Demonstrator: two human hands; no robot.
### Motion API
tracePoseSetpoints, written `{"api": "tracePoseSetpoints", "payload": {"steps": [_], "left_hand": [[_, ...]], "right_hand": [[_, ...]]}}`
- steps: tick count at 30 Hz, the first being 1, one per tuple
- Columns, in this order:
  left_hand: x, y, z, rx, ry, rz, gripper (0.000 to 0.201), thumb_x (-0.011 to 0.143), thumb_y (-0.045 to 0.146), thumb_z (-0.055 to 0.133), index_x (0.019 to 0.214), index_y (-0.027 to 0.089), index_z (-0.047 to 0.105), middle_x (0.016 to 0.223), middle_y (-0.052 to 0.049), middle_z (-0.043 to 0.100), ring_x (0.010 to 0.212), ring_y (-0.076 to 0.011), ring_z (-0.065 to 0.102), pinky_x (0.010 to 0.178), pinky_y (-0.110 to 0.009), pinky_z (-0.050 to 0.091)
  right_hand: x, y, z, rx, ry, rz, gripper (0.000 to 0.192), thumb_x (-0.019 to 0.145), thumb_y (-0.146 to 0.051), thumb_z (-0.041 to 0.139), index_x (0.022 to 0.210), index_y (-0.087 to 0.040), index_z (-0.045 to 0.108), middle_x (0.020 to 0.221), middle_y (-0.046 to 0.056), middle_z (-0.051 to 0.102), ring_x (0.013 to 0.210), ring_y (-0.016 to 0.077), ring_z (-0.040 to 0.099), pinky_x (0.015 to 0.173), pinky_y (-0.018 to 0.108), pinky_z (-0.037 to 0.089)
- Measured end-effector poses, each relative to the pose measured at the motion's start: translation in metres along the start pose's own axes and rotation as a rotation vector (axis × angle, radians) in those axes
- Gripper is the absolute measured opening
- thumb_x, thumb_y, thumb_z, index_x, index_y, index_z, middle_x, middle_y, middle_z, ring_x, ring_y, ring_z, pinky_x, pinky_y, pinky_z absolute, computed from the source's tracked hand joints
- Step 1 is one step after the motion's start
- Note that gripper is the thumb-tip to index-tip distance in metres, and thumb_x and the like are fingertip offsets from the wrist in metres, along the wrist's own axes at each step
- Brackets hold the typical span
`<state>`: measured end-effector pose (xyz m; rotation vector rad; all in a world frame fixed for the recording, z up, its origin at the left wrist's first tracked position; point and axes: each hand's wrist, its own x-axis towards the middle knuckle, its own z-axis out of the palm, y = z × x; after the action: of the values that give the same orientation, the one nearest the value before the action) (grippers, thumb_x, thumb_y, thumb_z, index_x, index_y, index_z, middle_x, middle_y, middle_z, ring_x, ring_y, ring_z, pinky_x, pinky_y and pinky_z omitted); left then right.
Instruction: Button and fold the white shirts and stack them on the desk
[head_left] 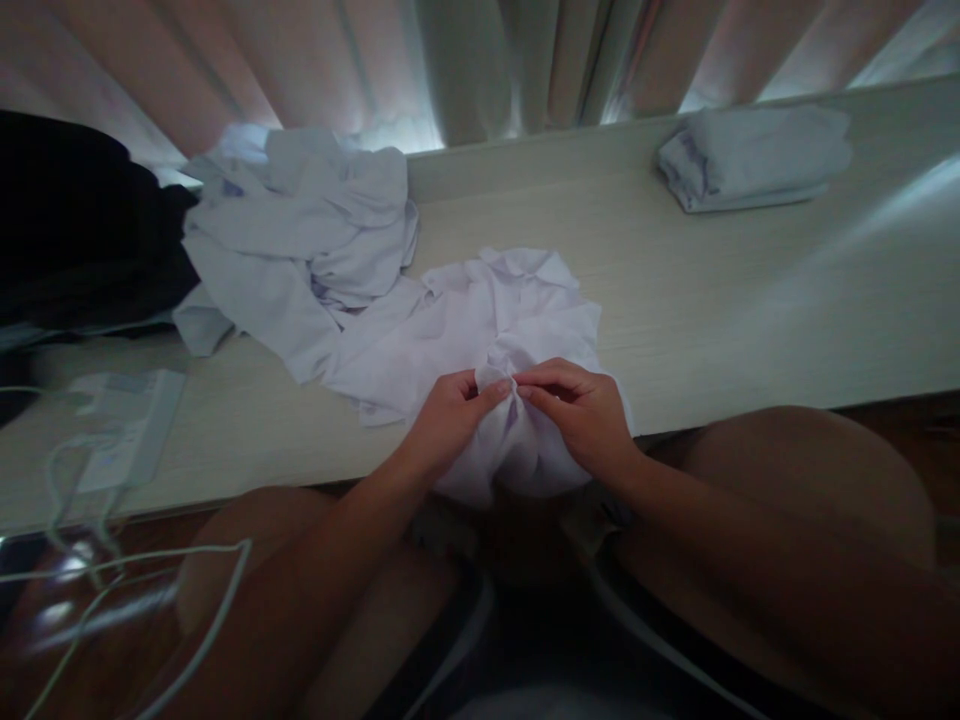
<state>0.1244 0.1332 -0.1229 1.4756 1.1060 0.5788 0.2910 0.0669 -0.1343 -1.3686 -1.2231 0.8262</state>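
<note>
Both hands meet at the near edge of the table, pinching the same bit of a crumpled white garment. Left hand has thumb + fingertips closed on a small fold of cloth; right hand does the same from the other side, fingertips nearly touching the left's. Grip is a fine pinch, not a fist, prob. because the fold is small and thin and needs gathering at 1 spot. The garment lies bunched on the tabletop w/ its lower part hanging over the edge toward the person's lap, so the hands work right at the edge where the cloth drapes.

To the left, touching or overlapping the garment, sits a bigger heap of pale clothes, loose and unsorted. Far right, well apart, 1 folded stack rests near the back edge, squared up and kept clear of the loose heap. Dark fabric lies at the far left behind the heap. A white adapter w/ cables sits at the left front of the table, cables trailing off the edge. Curtains hang behind; light comes through from the back, so the scene is dim and detail on the cloth is hard to read. Knees show below the table edge.
</note>
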Motion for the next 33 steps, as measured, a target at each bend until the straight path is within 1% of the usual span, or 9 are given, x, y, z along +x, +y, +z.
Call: {"api": "tracePoseSetpoints", "payload": {"steps": [3, 5, 11, 17, 20, 25, 27, 30, 33], "left_hand": [[0.002, -0.004, -0.002, 0.026, -0.048, 0.006, 0.036, 0.081, 0.049, 0.068, 0.086, 0.014, 0.076, 0.083, -0.005, 0.074, 0.075, -0.0185, 0.063, 0.066, -0.027, 0.049], [0.003, -0.005, -0.004, 0.036, -0.079, 0.018, 0.037, 0.081, 0.049, 0.068, 0.087, 0.013, 0.076, 0.084, -0.006, 0.074, 0.076, -0.0189, 0.063, 0.067, -0.028, 0.05], [0.005, -0.004, -0.006, 0.028, -0.084, 0.068, 0.033, 0.078, 0.044, 0.071, 0.088, 0.014, 0.077, 0.088, -0.006, 0.075, 0.083, -0.0212, 0.066, 0.073, -0.03, 0.052], [0.008, -0.004, -0.005, 0.026, -0.07, 0.065, 0.026, 0.076, 0.037, 0.072, 0.086, 0.014, 0.077, 0.085, -0.005, 0.076, 0.081, -0.0211, 0.067, 0.073, -0.03, 0.052], [0.007, -0.003, -0.001, -0.01, -0.041, 0.026, 0.025, 0.074, 0.036, 0.074, 0.086, 0.014, 0.077, 0.083, -0.005, 0.076, 0.08, -0.0209, 0.067, 0.071, -0.029, 0.051], [0.003, -0.001, 0.006, -0.02, 0.079, 0.006, 0.025, 0.073, 0.038, 0.076, 0.084, 0.016, 0.075, 0.08, -0.003, 0.074, 0.074, -0.0178, 0.064, 0.065, -0.026, 0.048], [0.001, -0.002, 0.006, 0.025, 0.125, 0.009, 0.029, 0.074, 0.045, 0.075, 0.08, 0.016, 0.073, 0.074, -0.001, 0.07, 0.069, -0.016, 0.061, 0.061, -0.025, 0.045], [-0.003, -0.003, 0.006, 0.143, 0.164, 0.035, 0.038, 0.079, 0.053, 0.069, 0.069, 0.016, 0.067, 0.061, 0.002, 0.059, 0.06, -0.0131, 0.051, 0.054, -0.024, 0.038], [-0.007, -0.001, 0.006, 0.236, 0.15, 0.081, 0.041, 0.083, 0.053, 0.064, 0.064, 0.016, 0.063, 0.058, 0.003, 0.054, 0.059, -0.0129, 0.047, 0.053, -0.024, 0.034]], "right_hand": [[0.0, 0.0, 0.0, 0.01, 0.0, -0.035, 0.011, 0.083, -0.024, 0.072, 0.092, -0.026, 0.079, 0.092, 0.003, 0.074, 0.089, 0.0183, 0.067, 0.081, 0.032, 0.051], [0.0, -0.001, 0.0, 0.015, -0.01, -0.021, 0.011, 0.083, -0.025, 0.073, 0.091, -0.026, 0.079, 0.092, 0.003, 0.074, 0.089, 0.0184, 0.067, 0.081, 0.032, 0.051], [0.001, -0.002, -0.001, 0.043, -0.063, 0.056, 0.014, 0.081, -0.031, 0.074, 0.093, -0.025, 0.078, 0.093, 0.003, 0.075, 0.089, 0.0195, 0.068, 0.082, 0.033, 0.052], [0.001, -0.004, -0.003, 0.025, -0.089, 0.021, 0.015, 0.08, -0.03, 0.076, 0.093, -0.023, 0.077, 0.092, 0.003, 0.073, 0.087, 0.0182, 0.067, 0.079, 0.031, 0.052], [0.001, -0.003, -0.002, 0.032, -0.092, 0.033, 0.018, 0.077, -0.029, 0.079, 0.092, -0.021, 0.074, 0.089, 0.003, 0.071, 0.084, 0.0178, 0.066, 0.077, 0.031, 0.052], [0.002, 0.004, -0.001, -0.031, -0.057, 0.036, 0.02, 0.08, -0.035, 0.076, 0.094, -0.022, 0.071, 0.091, 0.003, 0.072, 0.083, 0.0184, 0.067, 0.079, 0.033, 0.053], [0.002, 0.007, 0.0, -0.052, -0.044, 0.035, 0.021, 0.081, -0.037, 0.075, 0.094, -0.022, 0.071, 0.091, 0.004, 0.072, 0.083, 0.0187, 0.067, 0.078, 0.033, 0.054], [0.003, 0.01, 0.0, -0.097, -0.028, 0.018, 0.019, 0.082, -0.037, 0.073, 0.091, -0.021, 0.07, 0.088, 0.004, 0.071, 0.08, 0.018, 0.066, 0.075, 0.032, 0.053], [0.003, 0.01, 0.0, -0.157, -0.032, -0.011, 0.015, 0.083, -0.034, 0.071, 0.089, -0.021, 0.069, 0.086, 0.003, 0.07, 0.079, 0.0175, 0.065, 0.075, 0.031, 0.052]]}}
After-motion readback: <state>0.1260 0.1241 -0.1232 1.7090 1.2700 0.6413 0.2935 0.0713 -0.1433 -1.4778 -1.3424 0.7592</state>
